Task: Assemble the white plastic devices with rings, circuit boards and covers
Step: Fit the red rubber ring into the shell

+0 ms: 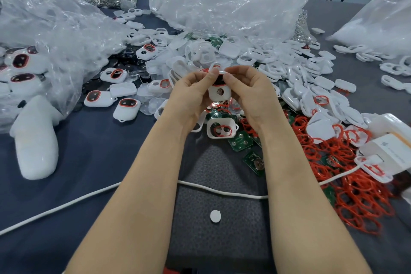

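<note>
A white plastic device [219, 92] with a red ring near its top is held up above the table's middle. My left hand [189, 98] grips its left side, fingers curled round it. My right hand [249, 93] pinches its upper right edge between thumb and forefinger. Just below lies another white shell with a red ring inside [221, 128]. Green circuit boards [241, 141] lie beside it, and a heap of loose red rings [355, 187] spreads to the right. White covers and shells [289, 66] are piled behind my hands.
Finished devices with dark windows [126, 109] lie at the left by crumpled clear bags [55, 35]. A white foam piece [36, 138] sits front left. A white cable [222, 192] crosses a dark mat [213, 240]. A white charger box [391, 153] stands at the right.
</note>
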